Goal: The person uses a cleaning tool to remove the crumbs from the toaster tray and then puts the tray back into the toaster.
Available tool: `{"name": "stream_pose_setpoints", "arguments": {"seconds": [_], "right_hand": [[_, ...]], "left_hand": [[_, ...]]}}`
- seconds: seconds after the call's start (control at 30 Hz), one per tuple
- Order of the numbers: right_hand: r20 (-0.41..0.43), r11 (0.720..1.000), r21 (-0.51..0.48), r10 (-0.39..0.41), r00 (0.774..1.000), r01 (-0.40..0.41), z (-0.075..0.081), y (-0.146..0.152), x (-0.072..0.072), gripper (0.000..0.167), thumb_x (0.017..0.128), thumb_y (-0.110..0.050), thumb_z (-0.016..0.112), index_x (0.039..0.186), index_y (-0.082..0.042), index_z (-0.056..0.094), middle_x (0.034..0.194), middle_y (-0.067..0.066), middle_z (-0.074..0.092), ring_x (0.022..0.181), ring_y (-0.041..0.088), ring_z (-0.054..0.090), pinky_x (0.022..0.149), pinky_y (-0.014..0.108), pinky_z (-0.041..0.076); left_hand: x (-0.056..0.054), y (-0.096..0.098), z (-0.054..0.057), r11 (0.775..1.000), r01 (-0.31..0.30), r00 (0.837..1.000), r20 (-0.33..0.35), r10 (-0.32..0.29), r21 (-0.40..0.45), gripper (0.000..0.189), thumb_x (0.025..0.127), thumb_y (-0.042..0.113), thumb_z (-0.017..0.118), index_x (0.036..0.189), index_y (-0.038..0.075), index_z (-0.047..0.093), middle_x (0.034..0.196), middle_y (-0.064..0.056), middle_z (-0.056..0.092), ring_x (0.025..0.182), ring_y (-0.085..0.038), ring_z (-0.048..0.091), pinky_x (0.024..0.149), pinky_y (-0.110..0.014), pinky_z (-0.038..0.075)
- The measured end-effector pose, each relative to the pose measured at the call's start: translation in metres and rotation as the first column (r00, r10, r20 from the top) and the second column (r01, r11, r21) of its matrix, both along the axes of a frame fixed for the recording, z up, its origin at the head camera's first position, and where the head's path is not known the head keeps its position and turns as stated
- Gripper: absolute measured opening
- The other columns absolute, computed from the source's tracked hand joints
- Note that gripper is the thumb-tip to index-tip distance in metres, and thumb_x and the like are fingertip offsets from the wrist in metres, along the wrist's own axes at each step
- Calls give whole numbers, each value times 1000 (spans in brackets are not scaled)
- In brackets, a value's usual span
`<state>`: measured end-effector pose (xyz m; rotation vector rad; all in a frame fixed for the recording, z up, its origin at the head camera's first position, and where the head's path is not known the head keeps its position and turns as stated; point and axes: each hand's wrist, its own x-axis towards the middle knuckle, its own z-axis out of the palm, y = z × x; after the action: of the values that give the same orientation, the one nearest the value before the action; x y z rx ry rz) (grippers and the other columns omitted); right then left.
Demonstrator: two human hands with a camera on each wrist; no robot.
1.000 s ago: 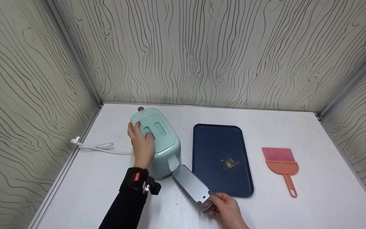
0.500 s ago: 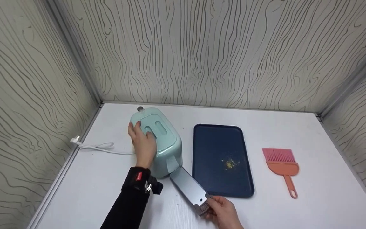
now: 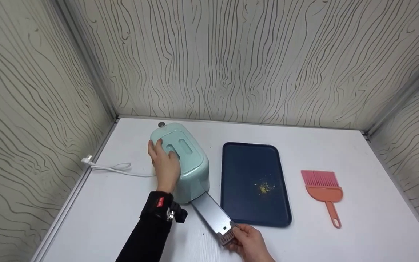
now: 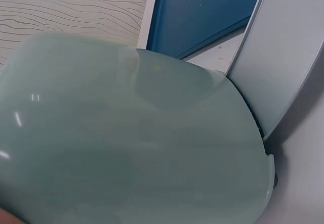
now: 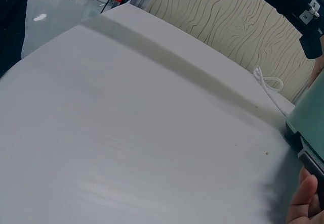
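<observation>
A mint-green toaster with two slots on top stands left of centre. My left hand holds it from above, thumb at the near slot and fingers over the far left part. From the toaster's lower front end sticks out a metal crumb tray, its inner end out of sight in the toaster. At the tray's grey slotted end, my right hand pinches it between thumb and fingers. The left wrist view shows the toaster's shiny side with the crumb tray meeting its lower edge.
Right of the toaster lies a dark blue tray with a small pile of yellowish crumbs. Farther right is an orange dustpan with a pink bristled brush. A white power cord runs left from the toaster.
My right hand has moved left and slightly down with the crumb tray, whose inner end has gone from beside the toaster's corner into its lower front. My left hand stays on the toaster.
</observation>
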<state>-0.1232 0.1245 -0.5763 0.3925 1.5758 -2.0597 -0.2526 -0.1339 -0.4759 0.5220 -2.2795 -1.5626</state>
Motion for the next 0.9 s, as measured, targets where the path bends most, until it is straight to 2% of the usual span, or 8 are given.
{"name": "stream_pose_setpoints", "arguments": {"seconds": [0.23,0.47,0.7,0.9], "right_hand": [[-18,998,-25,49,999,-49,-4,-9,-5,31,109,-5,42,129,18,37,98,10,62,81,13,62,74,27,55],[-59,997,-53,56,997,-59,-4,-18,-9,30,109,-4,40,129,18,34,100,10,64,82,12,64,74,26,55],[-41,999,-25,43,998,-44,-3,-29,-15,28,109,-5,42,128,15,38,102,11,61,84,13,63,76,28,56],[-71,999,21,36,997,-35,-4,-33,-17,26,108,-4,43,124,16,41,100,12,61,82,13,63,74,28,57]], "left_hand": [[0,0,-1,1000,2,1000,-10,-2,-12,57,102,6,41,157,1,26,168,-19,-4,153,-44,14,122,-55,23],[-1,1,0,1000,6,1000,3,-6,-26,57,102,6,42,157,0,26,168,-20,-4,152,-44,14,121,-55,25],[-1,0,1,999,1,1000,9,-1,-46,58,102,5,44,157,0,26,167,-21,-3,151,-46,14,120,-57,26],[-2,-2,1,999,15,999,33,-13,-44,59,103,6,43,158,1,25,167,-21,-4,152,-45,13,121,-56,25]]}}
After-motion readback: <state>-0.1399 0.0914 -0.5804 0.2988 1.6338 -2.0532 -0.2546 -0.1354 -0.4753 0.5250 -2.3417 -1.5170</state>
